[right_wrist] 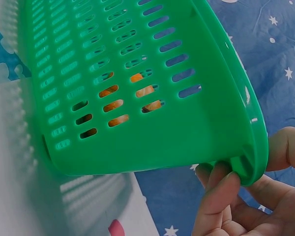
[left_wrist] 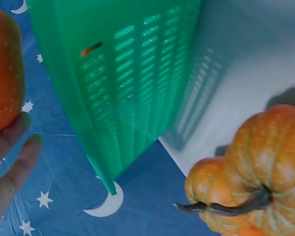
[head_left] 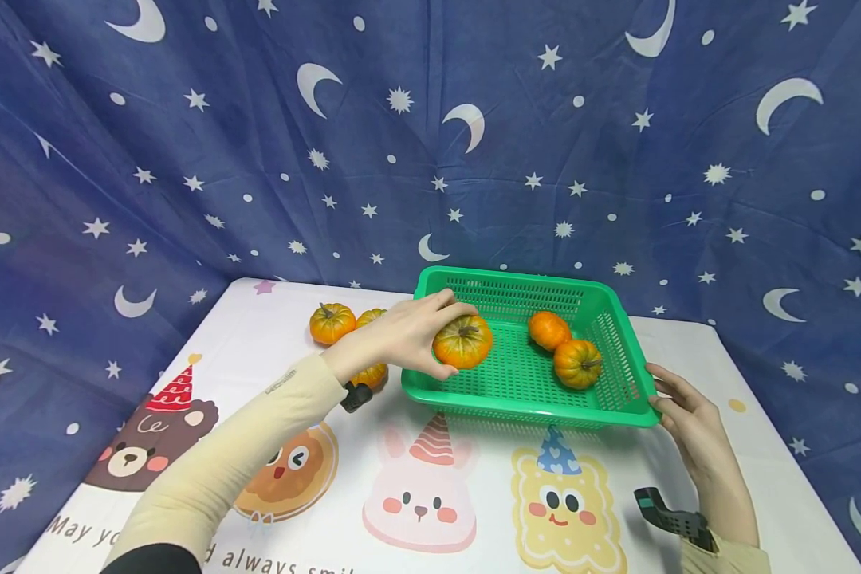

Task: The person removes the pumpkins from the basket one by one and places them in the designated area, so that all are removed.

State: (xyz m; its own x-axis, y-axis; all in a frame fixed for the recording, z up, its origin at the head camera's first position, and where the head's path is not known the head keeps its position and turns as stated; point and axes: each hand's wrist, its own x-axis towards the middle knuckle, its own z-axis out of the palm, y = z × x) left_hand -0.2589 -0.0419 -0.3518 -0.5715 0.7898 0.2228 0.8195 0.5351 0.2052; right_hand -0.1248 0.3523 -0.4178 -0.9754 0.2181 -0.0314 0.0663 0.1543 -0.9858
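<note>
My left hand [head_left: 414, 333] grips a small orange-green pumpkin [head_left: 466, 344] by its sides, above the left end of a green plastic basket [head_left: 516, 414]. In the left wrist view only part of that pumpkin [left_wrist: 5, 73] shows, with fingertips [left_wrist: 20, 155] against it. My right hand [head_left: 699, 426] holds the basket's rim at the near right corner; the right wrist view shows fingers [right_wrist: 219, 201] curled under the rim. Inside the basket, towards the right, two pumpkins lie side by side, a more orange one [head_left: 548, 329] behind a yellow-green one [head_left: 578, 364].
Left of the basket several pumpkins [head_left: 332, 324] sit together on the table, partly hidden by my left forearm. A white cloth with cartoon figures [head_left: 419, 510] covers the table. Behind it hangs a blue curtain [head_left: 373, 191] with moons and stars.
</note>
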